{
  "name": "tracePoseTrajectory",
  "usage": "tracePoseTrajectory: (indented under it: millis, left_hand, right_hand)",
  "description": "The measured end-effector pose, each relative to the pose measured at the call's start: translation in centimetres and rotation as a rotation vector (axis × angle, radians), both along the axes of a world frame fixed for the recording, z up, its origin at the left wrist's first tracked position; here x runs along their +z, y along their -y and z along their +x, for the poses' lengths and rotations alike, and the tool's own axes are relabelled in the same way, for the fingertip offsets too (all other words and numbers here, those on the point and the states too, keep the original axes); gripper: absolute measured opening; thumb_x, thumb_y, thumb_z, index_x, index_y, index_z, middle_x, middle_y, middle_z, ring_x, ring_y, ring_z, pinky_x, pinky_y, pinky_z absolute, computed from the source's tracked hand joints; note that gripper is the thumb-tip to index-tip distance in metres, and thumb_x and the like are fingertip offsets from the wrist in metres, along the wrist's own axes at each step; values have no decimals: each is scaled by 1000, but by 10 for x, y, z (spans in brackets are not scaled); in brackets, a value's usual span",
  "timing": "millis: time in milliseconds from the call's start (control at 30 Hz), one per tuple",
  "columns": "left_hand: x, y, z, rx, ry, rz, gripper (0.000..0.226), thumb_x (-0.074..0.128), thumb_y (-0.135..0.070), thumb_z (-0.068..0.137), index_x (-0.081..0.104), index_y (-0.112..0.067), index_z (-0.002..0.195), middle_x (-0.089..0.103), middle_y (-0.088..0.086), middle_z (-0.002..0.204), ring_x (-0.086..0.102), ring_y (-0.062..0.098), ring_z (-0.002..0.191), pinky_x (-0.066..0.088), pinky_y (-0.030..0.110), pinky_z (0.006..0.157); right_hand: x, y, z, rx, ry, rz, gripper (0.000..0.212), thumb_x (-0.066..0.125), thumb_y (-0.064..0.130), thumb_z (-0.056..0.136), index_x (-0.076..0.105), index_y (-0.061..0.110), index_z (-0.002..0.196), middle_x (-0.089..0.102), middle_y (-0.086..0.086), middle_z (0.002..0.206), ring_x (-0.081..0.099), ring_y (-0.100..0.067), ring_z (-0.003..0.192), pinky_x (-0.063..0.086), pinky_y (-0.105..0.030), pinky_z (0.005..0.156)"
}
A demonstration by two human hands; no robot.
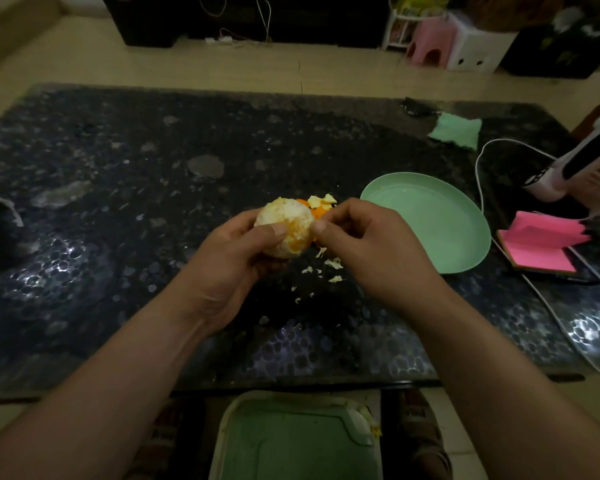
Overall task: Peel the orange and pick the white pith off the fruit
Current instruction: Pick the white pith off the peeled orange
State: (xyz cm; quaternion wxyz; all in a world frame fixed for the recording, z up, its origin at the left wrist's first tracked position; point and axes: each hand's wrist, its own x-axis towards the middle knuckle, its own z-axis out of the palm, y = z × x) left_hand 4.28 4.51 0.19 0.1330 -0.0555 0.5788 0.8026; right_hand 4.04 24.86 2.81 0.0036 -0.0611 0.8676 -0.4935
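Observation:
My left hand (234,252) grips a peeled orange (284,225) above the dark table, thumb across its front. The fruit is mostly pale with pith, with orange flesh showing on its near right side. My right hand (364,242) is at the orange's right edge, thumb and forefinger pinching a bit of pith there. Pieces of orange peel (319,204) lie on the table just behind the fruit. Small white pith scraps (333,264) are scattered on the table below my right hand.
A mint-green plate (430,220) sits right of my hands. Further right are pink sticky notes (541,242), a white cable (480,174) and a pink appliance (575,168). A green cloth (456,129) lies at the back right. A green bin (293,441) stands below the table's near edge.

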Motion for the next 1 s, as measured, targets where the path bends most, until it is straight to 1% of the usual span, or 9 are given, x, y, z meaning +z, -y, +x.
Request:
tracePoseTrajectory:
  millis: [167, 367, 467, 533, 633, 733, 867, 933, 1000]
  left_hand:
    - [4, -8, 1, 43, -57, -19, 54, 72, -25, 78, 68, -12, 130, 79, 4, 111, 74, 11, 91, 57, 21, 68]
    - [1, -8, 0, 43, -105, -131, 57, 74, -30, 78, 66, -18, 133, 79, -1, 118, 75, 11, 101, 57, 24, 77]
    - [1, -8, 1, 51, -145, -187, 57, 76, -30, 77, 66, -20, 132, 78, -3, 119, 75, 12, 106, 57, 23, 78]
    - [1, -8, 2, 57, -170, -229, 52, 78, -24, 82, 66, -20, 132, 78, -4, 120, 74, 13, 109, 58, 22, 80]
    - [-1, -9, 3, 71, -187, -262, 41, 76, -10, 91, 68, -20, 130, 78, -6, 117, 74, 10, 108, 58, 20, 80]
    - [-2, -11, 4, 71, -194, -279, 40, 75, -8, 93, 68, -18, 131, 78, -6, 117, 74, 9, 107, 57, 19, 80]
    - [-1, -10, 3, 72, -164, -239, 41, 73, -14, 92, 68, -14, 132, 79, -1, 117, 75, 11, 104, 57, 19, 78]
    - [-1, -9, 2, 48, -128, -199, 47, 74, -25, 86, 69, -14, 132, 79, 2, 118, 75, 14, 104, 57, 24, 79]
    - [-2, -6, 0, 18, -78, -157, 52, 73, -31, 83, 69, -12, 132, 78, 6, 120, 74, 18, 105, 57, 31, 85]
  right_hand:
    - [1, -1, 1, -6, 1, -31, 11, 74, 38, 97, 74, 27, 94, 75, 9, 83, 68, -3, 75, 51, -17, 66]
    - [-1, -2, -1, -17, -23, 39, 11, 76, 37, 96, 74, 27, 92, 73, 10, 79, 66, -3, 71, 46, -14, 62]
    - [-3, -3, 0, -12, -71, 132, 10, 74, 37, 97, 74, 29, 91, 70, 14, 76, 63, -1, 71, 41, -12, 61]
    - [-4, -2, 1, -6, -106, 193, 10, 73, 35, 99, 73, 28, 92, 68, 15, 75, 63, -2, 72, 45, -19, 63]
    - [-8, 1, 3, -5, -180, 264, 10, 70, 31, 99, 72, 25, 91, 68, 12, 75, 63, -8, 71, 53, -35, 66]
    - [-13, 5, 5, -19, -259, 314, 11, 67, 28, 99, 70, 21, 90, 68, 8, 75, 63, -14, 69, 54, -42, 65]
    - [-14, 5, 5, -35, -311, 276, 15, 67, 27, 97, 64, 20, 84, 65, 6, 71, 61, -17, 65, 53, -43, 62]
    - [-12, 3, 4, -29, -274, 200, 15, 70, 25, 95, 63, 22, 82, 63, 6, 69, 59, -14, 63, 52, -41, 60]
    - [-9, 1, 3, -22, -209, 121, 15, 72, 24, 94, 64, 21, 81, 64, 4, 68, 58, -13, 62, 51, -36, 59]
